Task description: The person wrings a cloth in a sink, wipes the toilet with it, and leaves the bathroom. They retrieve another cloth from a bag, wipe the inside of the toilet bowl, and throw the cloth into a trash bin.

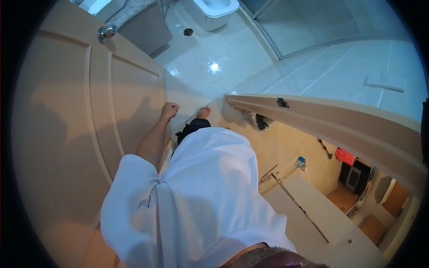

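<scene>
Door (pixel 42 102), one, panelled: stood ajar at the left of the doorway, its upright long axis running along the free edge down to the bathroom floor (pixel 192 67); placed to the left of the left hand (pixel 170 110), by which it is most closely approached; contact between the two cannot be told. Left hand, one: seen in front of the door's bottom edge, fingers bent inward toward the palm; no held article is seen, and whether the fist is fully closed cannot be told. Right hand: not shown, so its state cannot be told. Doorknob (pixel 106 34), one, metal: mounted near the free edge of the door, well apart from the left hand and beyond it. Bare foot (pixel 204 113), one in view: set near the doorway edge of the bathroom floor. White shirt (pixel 210 178), one, worn. Door frame (pixel 348 123), one side displayed at the right, fitted with one strike plate (pixel 283 103). Toilet (pixel 209 21), one: placed toward the far edge of the bathroom floor. Floor drain (pixel 188 32), one, dark: let into the same floor, between toilet and cabinet (pixel 143 33), one. Basin (pixel 103 6), one, partly cut off: set above, beyond the doorknob. Beyond the door frame: one red item (pixel 345 156) and one small blue item (pixel 301 161), both too small to be identified.
</scene>
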The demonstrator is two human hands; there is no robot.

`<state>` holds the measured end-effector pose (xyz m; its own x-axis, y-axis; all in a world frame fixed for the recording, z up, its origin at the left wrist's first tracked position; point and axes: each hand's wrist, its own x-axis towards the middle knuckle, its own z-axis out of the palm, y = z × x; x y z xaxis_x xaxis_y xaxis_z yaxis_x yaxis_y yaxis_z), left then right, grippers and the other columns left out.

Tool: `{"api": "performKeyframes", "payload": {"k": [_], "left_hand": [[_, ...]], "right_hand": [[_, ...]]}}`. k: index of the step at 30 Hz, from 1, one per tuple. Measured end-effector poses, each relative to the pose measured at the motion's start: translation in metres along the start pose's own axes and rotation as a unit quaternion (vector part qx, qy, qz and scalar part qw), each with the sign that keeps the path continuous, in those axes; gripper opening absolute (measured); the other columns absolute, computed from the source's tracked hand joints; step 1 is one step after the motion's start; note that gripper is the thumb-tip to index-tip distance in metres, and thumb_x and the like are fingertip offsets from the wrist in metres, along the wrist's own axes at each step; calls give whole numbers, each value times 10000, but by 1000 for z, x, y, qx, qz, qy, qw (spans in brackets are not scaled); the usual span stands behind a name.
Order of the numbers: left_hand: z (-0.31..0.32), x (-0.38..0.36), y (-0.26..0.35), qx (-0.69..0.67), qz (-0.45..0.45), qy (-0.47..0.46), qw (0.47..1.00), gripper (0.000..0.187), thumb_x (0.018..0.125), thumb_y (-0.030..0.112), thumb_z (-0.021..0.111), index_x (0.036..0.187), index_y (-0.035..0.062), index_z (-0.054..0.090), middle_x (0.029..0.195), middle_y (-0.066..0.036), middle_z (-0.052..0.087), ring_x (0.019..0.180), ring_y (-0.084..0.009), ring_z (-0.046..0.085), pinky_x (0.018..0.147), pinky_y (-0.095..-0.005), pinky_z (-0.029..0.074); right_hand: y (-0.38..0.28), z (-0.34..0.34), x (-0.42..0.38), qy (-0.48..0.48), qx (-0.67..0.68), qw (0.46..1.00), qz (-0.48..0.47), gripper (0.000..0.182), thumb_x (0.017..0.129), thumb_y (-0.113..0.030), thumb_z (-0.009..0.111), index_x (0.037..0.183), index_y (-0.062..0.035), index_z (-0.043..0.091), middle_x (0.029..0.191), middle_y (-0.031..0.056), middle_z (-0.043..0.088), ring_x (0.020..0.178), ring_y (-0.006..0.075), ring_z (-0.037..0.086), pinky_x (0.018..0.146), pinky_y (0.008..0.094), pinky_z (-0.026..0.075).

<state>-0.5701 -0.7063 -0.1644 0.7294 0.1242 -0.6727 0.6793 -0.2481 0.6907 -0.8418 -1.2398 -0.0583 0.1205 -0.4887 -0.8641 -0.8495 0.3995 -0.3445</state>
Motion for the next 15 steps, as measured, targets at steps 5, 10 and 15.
{"api": "performKeyframes", "payload": {"k": [5,10,15], "left_hand": [[11,2,7,-12,-32,-6,999,204,897,207,704,811,26,742,614,-32,610,493,-120,553,466,-301,451],[36,0,-10,93,-81,-19,992,302,867,258,694,639,67,638,575,-39,577,492,-155,540,476,-357,435],[66,1,8,59,-121,-159,978,175,919,173,709,791,90,625,620,2,535,451,-98,474,391,-263,352]], "right_hand": [[-13,-2,1,-2,-40,999,-30,197,928,-258,600,928,-68,648,746,56,622,609,147,578,496,286,427],[-29,-3,-23,36,15,993,-110,228,919,-273,620,926,-50,666,752,44,642,571,125,569,488,288,440],[4,-24,-23,99,57,990,-85,220,921,-250,627,958,-36,661,776,58,642,611,150,570,521,297,428]]}}
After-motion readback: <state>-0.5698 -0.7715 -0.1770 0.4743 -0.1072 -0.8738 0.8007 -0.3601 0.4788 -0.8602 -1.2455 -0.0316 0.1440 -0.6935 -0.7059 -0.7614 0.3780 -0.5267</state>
